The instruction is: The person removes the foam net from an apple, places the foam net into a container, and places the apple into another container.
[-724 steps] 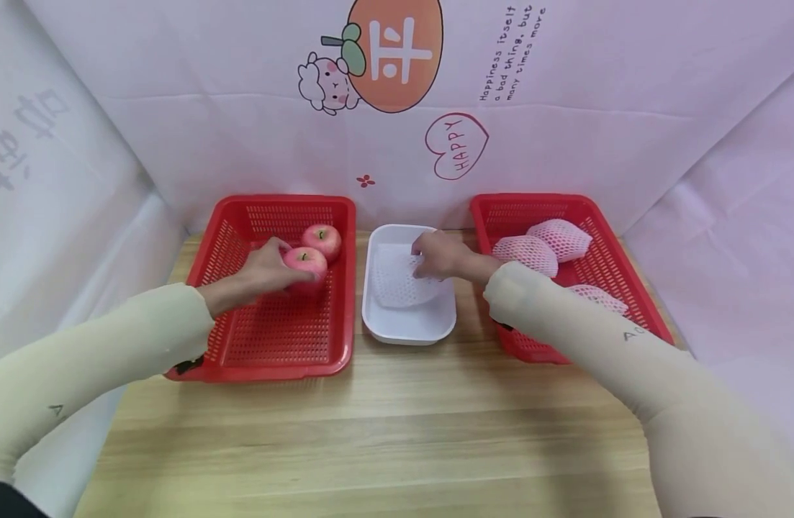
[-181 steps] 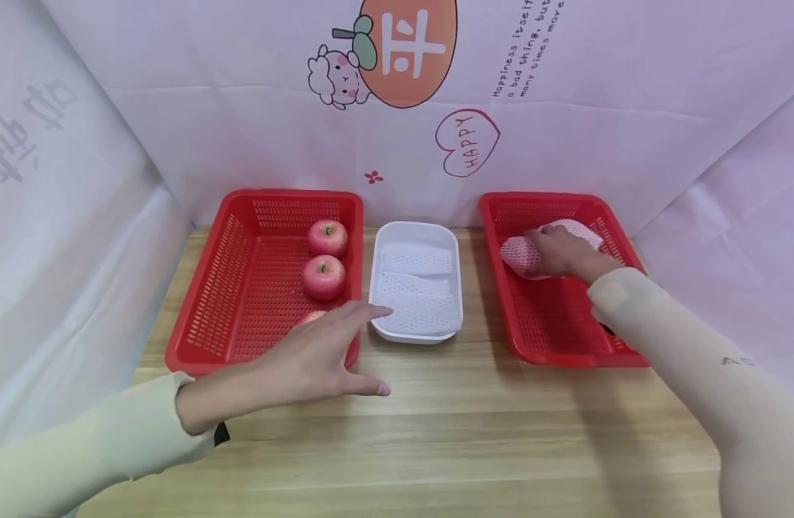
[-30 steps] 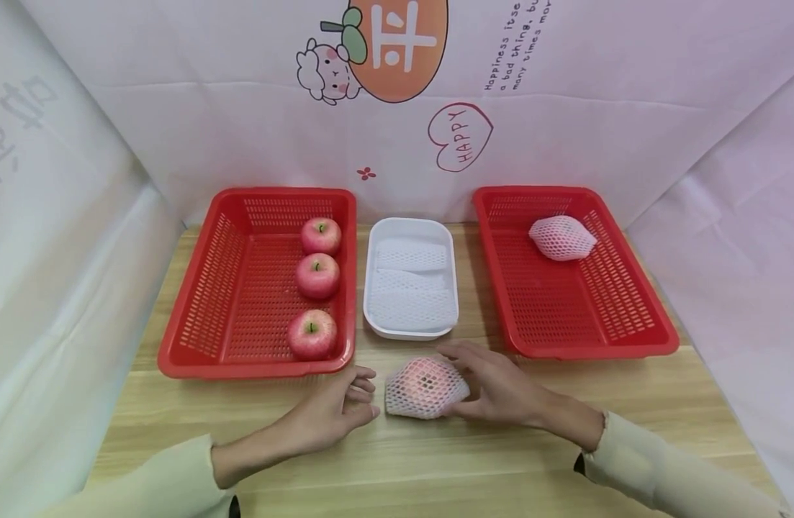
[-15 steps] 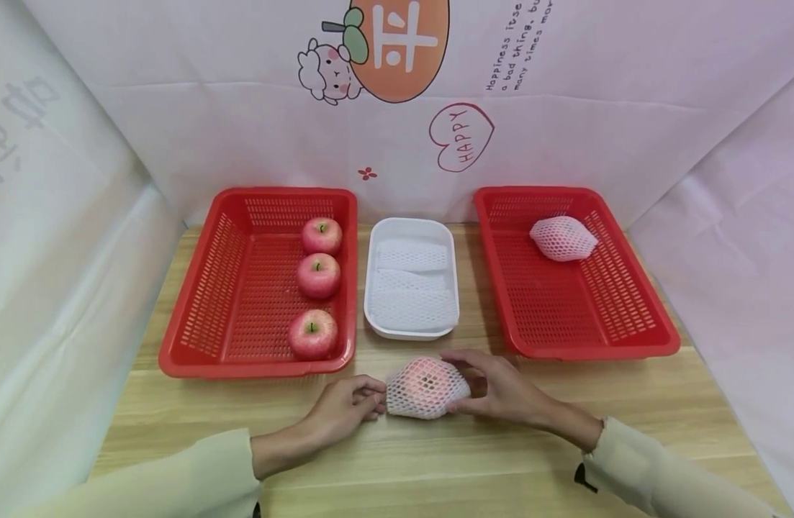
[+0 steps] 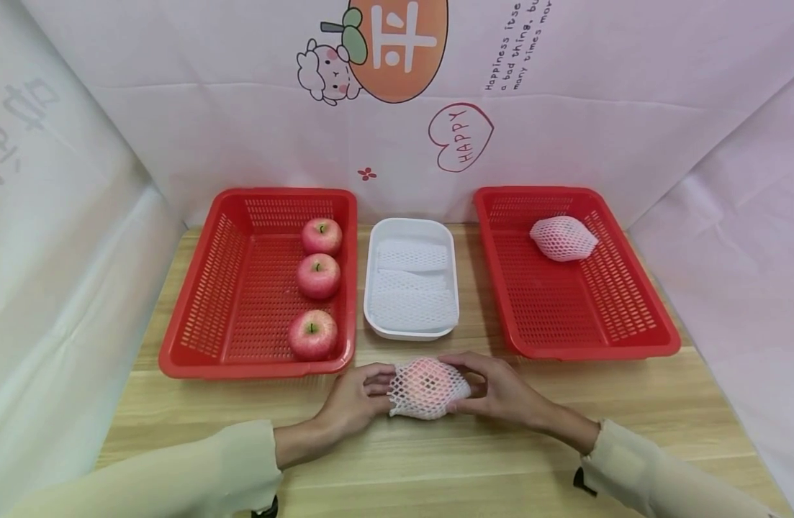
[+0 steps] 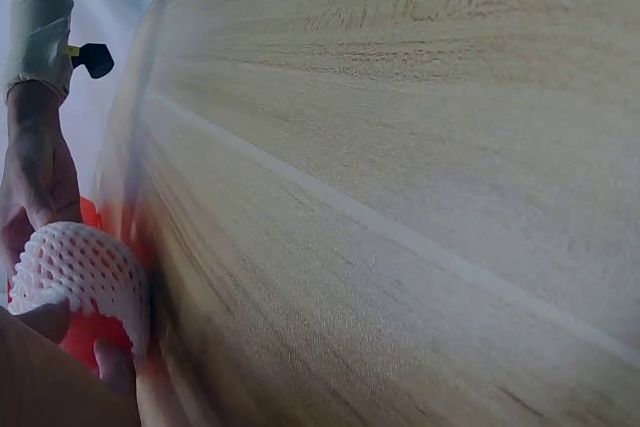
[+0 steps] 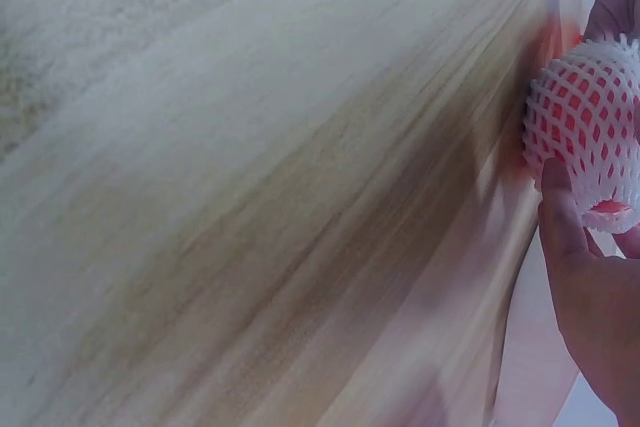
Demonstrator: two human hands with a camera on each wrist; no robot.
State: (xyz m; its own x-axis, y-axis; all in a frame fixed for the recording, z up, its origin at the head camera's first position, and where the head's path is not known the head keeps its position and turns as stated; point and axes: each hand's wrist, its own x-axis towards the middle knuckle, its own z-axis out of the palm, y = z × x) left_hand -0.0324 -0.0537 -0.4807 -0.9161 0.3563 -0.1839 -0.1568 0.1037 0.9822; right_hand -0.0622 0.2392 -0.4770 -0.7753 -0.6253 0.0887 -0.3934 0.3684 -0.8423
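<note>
Left side of the room: white cloth wall (image 5: 66, 237), faint grey characters on it, creased down to the desk. Ahead, a white printed backdrop (image 5: 241, 129): orange fruit, small sheep, red-outlined heart reading HAPPY. To the right, a third hanging cloth (image 5: 720, 208), faintly pink. Under all of it, the desk (image 5: 435, 471), pale wood, grain banded left to right before me.

Across the desk, from the left: red basket (image 5: 257, 370), three bare apples (image 5: 318, 276) in a row along its right side, stems up. Then my left hand (image 5: 351, 404), thumb and fingers pinching the left end of the netted apple. White tray (image 5: 409, 335) beyond, between the baskets, foam nets (image 5: 412, 302) lying crosswise in it.

The netted apple (image 5: 429, 388) sits on the desk in front of the tray, between my hands. Sleeve's long axis runs left to right, roughly level with the desk's front edge; left end loose and flared, right end toward my palm. Dark stem mark shows through the mesh on top. My right hand (image 5: 503, 388) curls round its right side. Farther right, second red basket (image 5: 591, 352), a wrapped fruit (image 5: 563, 238) near its back, tapered end pointing right
</note>
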